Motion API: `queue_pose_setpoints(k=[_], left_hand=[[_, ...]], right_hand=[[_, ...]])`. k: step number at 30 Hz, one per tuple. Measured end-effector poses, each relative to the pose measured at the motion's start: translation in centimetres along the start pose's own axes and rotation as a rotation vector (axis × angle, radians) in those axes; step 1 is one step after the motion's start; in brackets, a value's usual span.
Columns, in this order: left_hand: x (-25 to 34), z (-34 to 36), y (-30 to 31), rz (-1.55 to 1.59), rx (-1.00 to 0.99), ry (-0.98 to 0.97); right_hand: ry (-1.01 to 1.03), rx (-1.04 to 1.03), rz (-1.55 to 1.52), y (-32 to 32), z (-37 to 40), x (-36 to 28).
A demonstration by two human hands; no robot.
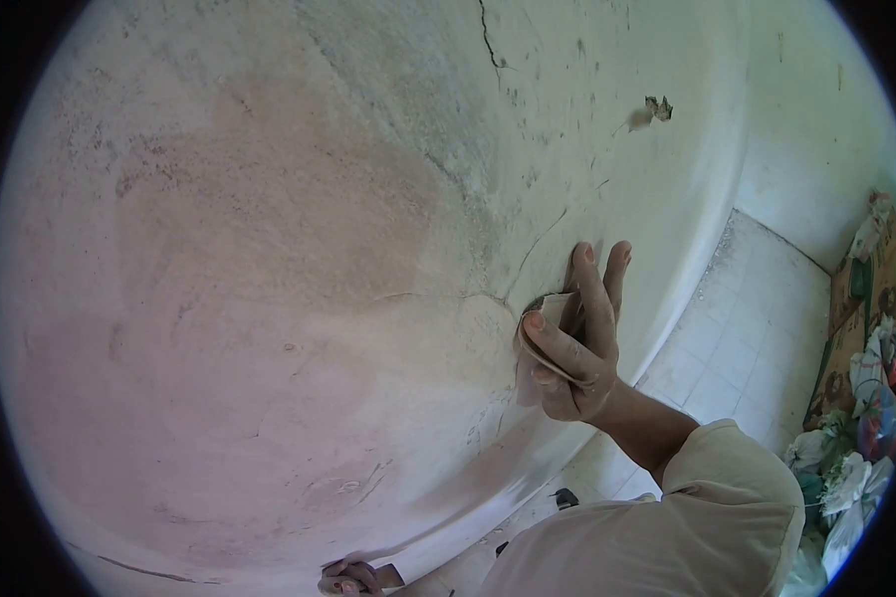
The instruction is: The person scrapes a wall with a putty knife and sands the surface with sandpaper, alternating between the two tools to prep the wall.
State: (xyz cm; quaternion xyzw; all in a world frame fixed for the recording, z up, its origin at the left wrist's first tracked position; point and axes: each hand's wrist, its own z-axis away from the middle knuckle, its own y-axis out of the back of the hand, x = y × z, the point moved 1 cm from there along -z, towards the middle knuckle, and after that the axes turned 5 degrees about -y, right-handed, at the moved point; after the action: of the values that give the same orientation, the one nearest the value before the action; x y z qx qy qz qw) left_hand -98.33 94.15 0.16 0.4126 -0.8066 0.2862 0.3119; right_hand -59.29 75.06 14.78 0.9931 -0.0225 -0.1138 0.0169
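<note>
My right hand [585, 348] presses against the pale wall [269, 348] near the middle right. A folded sheet, like sandpaper [558, 306], is gripped between its thumb and lower fingers, with two fingers stretched out along the wall. Dust covers the fingers. At the bottom edge my left hand [356, 575] is curled close to the wall around something pale, partly cut off by the frame. Thin cracks run through the wall beside my right hand. Patches of rough grey and pinkish surface cover the wall further left.
A chipped hole [657, 108] is in the wall at the upper right. Beyond the wall's curved-looking edge lies a dusty tiled floor [732, 338]. Cardboard boxes [838, 363] and plastic bags [846, 483] are piled at the far right. My light sleeve [737, 478] fills the lower right.
</note>
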Motion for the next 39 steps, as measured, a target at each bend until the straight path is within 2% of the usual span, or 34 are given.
queue_pose_setpoints(k=[2,5,8,11,14,20,23,26,27,29,32,35,39], left_hand=[[0.2,0.0,-0.8,0.01,0.072,0.005],[0.7,-0.2,0.5,0.459,0.943,0.781],[-1.7,0.9,1.0,0.16,0.129,0.08],[-0.5,-0.1,-0.9,0.157,0.123,0.047],[-0.8,0.3,-0.4,0.156,0.177,0.088],[-0.6,0.0,-0.9,0.208,0.113,0.026],[-1.2,0.4,0.1,0.171,0.09,0.096],[-1.9,0.8,0.5,0.218,0.131,-0.001],[-2.1,0.9,0.8,0.221,0.124,0.024],[-2.4,1.1,1.6,0.231,0.105,0.078],[-3.4,1.6,2.7,0.242,0.003,-0.013],[-3.3,1.9,3.0,0.235,0.057,0.09],[-1.6,0.7,1.6,0.184,-0.105,-0.007]], right_hand=[[0.033,0.005,0.072,0.0,0.0,0.0],[0.069,0.018,0.117,0.1,1.1,1.1],[0.072,0.011,0.142,0.5,2.6,2.0],[0.065,-0.023,0.158,0.8,3.3,2.2],[0.062,-0.036,0.154,0.8,3.1,2.0],[0.082,-0.04,0.153,0.4,0.9,1.1],[0.078,-0.044,0.121,0.4,-0.9,0.0],[0.22,-0.034,0.116,0.5,-2.9,0.2],[0.249,-0.036,0.109,0.5,-3.4,0.2],[0.25,-0.048,0.085,0.7,-4.1,0.1],[0.225,-0.028,0.072,0.6,-5.2,-0.2],[0.125,0.007,0.096,0.4,-6.3,-1.1],[0.106,0.03,0.143,0.8,-8.8,-1.6]])
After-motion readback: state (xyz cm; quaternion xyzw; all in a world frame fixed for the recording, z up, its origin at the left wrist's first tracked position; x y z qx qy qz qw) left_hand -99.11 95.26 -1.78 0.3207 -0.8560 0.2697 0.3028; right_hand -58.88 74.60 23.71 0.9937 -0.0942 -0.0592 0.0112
